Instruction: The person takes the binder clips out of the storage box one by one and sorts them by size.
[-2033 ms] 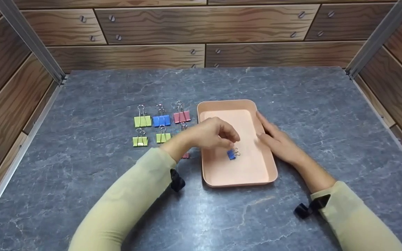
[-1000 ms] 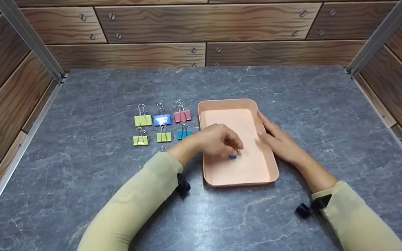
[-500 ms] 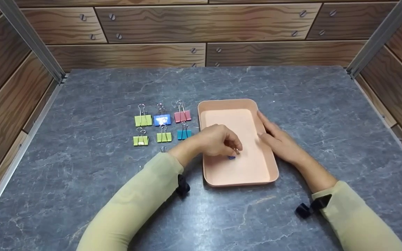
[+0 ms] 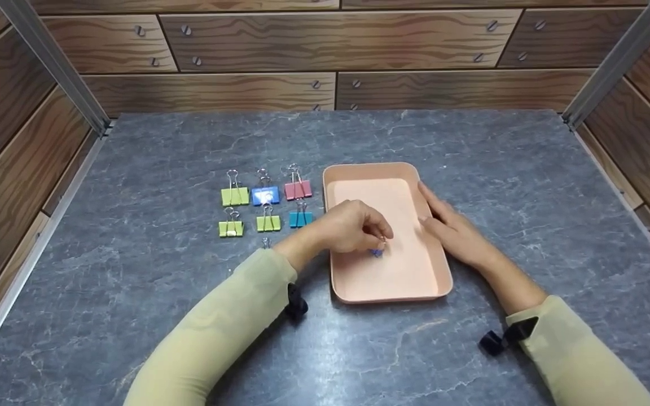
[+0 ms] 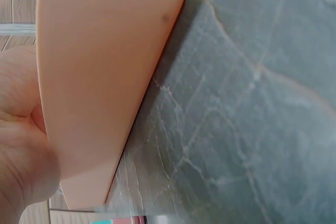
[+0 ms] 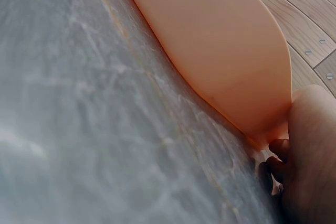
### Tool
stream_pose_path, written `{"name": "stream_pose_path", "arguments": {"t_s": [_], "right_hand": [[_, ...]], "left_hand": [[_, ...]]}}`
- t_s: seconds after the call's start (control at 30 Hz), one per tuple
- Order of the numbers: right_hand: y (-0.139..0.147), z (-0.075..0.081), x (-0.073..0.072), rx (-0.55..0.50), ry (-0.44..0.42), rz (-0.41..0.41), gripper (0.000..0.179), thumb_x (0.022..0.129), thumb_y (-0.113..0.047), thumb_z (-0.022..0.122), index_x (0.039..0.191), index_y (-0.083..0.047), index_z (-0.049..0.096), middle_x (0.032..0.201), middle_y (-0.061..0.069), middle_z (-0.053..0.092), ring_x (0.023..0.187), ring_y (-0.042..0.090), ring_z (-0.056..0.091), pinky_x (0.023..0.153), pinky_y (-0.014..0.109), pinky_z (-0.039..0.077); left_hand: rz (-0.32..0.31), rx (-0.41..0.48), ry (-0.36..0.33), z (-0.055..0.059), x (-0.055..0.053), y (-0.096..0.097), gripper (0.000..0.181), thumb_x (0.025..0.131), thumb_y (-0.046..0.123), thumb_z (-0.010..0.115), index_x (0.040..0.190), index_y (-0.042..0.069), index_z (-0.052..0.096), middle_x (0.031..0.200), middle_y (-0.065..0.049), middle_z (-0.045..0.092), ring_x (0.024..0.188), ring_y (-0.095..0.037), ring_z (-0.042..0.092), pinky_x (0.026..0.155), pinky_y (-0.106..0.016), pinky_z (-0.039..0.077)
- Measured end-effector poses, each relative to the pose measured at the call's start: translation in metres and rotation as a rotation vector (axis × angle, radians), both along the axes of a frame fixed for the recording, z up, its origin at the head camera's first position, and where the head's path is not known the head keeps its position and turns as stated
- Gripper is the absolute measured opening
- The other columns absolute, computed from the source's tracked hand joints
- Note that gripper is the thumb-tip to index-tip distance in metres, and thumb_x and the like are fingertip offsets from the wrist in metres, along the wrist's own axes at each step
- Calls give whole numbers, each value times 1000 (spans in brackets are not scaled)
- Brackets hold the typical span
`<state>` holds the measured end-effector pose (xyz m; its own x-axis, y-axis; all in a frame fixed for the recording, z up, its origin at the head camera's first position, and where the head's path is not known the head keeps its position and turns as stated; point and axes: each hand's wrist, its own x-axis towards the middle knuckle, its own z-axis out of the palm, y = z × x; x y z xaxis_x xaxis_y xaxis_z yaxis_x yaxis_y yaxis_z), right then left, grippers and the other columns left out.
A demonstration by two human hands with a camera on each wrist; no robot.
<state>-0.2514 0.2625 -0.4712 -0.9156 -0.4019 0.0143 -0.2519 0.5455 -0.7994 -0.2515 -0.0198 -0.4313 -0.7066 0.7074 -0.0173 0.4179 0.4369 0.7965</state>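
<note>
In the head view, a peach tray (image 4: 387, 285) lies on the table. Inside it my left hand (image 4: 350, 226) pinches a small blue binder clip (image 4: 377, 253) by its wire handles, low over the tray floor; the fingers hide part of the clip. My right hand (image 4: 453, 232) holds the tray's right side, thumb at the rim and fingers along the outer wall. The left wrist view shows the left hand (image 5: 23, 135) reaching over the tray wall (image 5: 100, 77). In the right wrist view, curled fingers of the right hand (image 6: 312, 156) sit by the tray wall (image 6: 226, 56).
Left of the tray lie larger binder clips in rows: green (image 4: 235, 196), blue (image 4: 266, 195) and pink (image 4: 298, 189) behind, with green (image 4: 231, 229), green (image 4: 268, 224) and teal (image 4: 301, 219) in front. One small clip's handles (image 4: 266, 243) show behind the left sleeve.
My left hand has come down from just above the small blue binder clip and now pinches it. A pink clip seen beside the tray earlier is covered by the left arm. The right hand stays put.
</note>
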Motion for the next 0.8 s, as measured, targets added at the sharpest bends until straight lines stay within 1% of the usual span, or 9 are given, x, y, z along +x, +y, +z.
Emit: {"name": "stream_pose_path", "arguments": {"t_s": [0.1, 0.2, 0.3, 0.4, 0.57, 0.8], "right_hand": [[0, 0, 1, 4, 7, 0, 68, 112, -33, 52, 171, -30, 17, 176, 11, 18, 160, 38, 14, 126, 63, 14], [0, 0, 1, 4, 19, -3, 67, 112, -32, 51, 171, -30, 19, 175, 11, 19, 160, 37, 16, 126, 61, 15], [0, 0, 1, -4, 14, -10, 66, 112, -32, 51, 171, -32, 20, 175, 12, 21, 159, 35, 17, 127, 59, 15], [0, -1, 3, -20, -7, -14, 66, 112, -33, 51, 170, -34, 20, 175, 11, 21, 159, 34, 17, 127, 58, 14], [-1, 1, 3, -27, -15, -11, 67, 112, -31, 51, 170, -33, 19, 175, 10, 19, 160, 34, 15, 127, 58, 13], [-1, 2, 2, -3, 0, -11, 67, 112, -30, 51, 171, -31, 19, 176, 11, 18, 160, 34, 14, 127, 59, 13]], "left_hand": [[27, 37, -17, 0, 1, -1, 15, 93, 7, 83, 108, 3, 82, 87, 2, 78, 75, -3, 64, 68, -18, 51], [52, 83, -33, -1, 1, -2, 15, 93, 6, 83, 108, 1, 82, 88, 1, 79, 75, -2, 64, 68, -18, 52], [69, 132, -44, 1, 1, -4, 16, 93, 4, 82, 108, 0, 81, 90, -2, 80, 78, -2, 66, 73, -19, 54], [78, 163, -53, 4, 2, -7, 17, 93, 3, 81, 109, -1, 81, 92, -4, 81, 82, -2, 69, 78, -20, 55], [88, 180, -54, 17, 4, -18, 17, 94, 4, 81, 110, -2, 80, 95, -5, 80, 84, -5, 69, 79, -23, 57], [116, 171, -21, 41, 6, -44, 16, 97, 8, 79, 113, 4, 81, 102, -1, 80, 91, -11, 73, 82, -28, 60]]}}
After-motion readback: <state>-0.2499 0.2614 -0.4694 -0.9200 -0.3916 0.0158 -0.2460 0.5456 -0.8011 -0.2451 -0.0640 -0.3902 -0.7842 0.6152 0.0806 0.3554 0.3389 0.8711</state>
